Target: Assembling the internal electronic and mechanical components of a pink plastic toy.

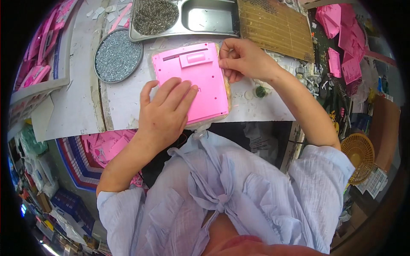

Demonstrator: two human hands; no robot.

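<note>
A flat pink plastic casing (pixel 207 96) lies on a padded piece in clear plastic wrap (pixel 229 96) at the table's front edge. Toward its far end it has a long slot and a raised rectangular part (pixel 196 59); small holes dot its face. My left hand (pixel 164 111) rests on the casing's left side, fingers stretched out over the surface. At the far right edge, my right hand (pixel 245 59) is closed, thumb and fingertips together beside the casing. What those fingertips hold, if anything, is too small to make out.
Small silvery screws (pixel 118 55) fill a round dish on the left. Behind the casing, a metal tray (pixel 209 17) holds darker small parts in one compartment. Brown cardboard (pixel 277 30) lies at the far right. Pink parts (pixel 111 145) fill a basket below the table; more lie at both sides.
</note>
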